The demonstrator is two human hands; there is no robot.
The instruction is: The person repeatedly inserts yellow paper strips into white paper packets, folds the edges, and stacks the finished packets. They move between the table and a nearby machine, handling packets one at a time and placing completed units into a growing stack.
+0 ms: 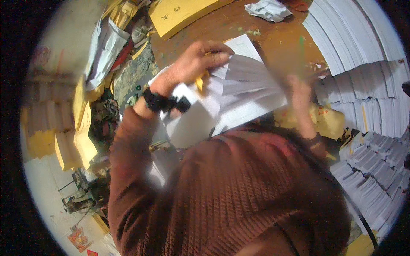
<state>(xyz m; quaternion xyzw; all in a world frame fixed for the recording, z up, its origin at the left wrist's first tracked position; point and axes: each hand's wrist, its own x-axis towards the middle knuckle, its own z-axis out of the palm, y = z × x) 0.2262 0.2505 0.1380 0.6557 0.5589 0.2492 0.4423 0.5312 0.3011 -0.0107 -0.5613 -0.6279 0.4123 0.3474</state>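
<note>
Far left: a tall, folded strip of yellow paper (81, 136), then a crumpled pale plastic-looking bag (109, 49). Next, rising from below in a brown knitted sleeve (132, 132), a left arm bent at the elbow, with a black wristband (154, 101) at the wrist. At its end, the bare left hand (203, 57), angled rightward over the work, back uppermost, thumb and bent fingers pinching the upper left corner of a loose fan of white paper sheets (252, 79). Place of the fan: mid-picture, between both hands, spread above a flat white printed sheet (252, 113). Behind, on a brown wooden tabletop (277, 36), a thick yellow paper block (188, 15) and a crumpled white paper wad (269, 9). Right of the fan, blurred by motion, the bare right hand (300, 91), upright over its forearm, just beside the sheets' edge; cannot tell whether spread, closed or touching paper. Beside it, a yellow, red-spotted sheet-like piece (329, 121). Far right: high stacks of white paper (378, 91).
</note>
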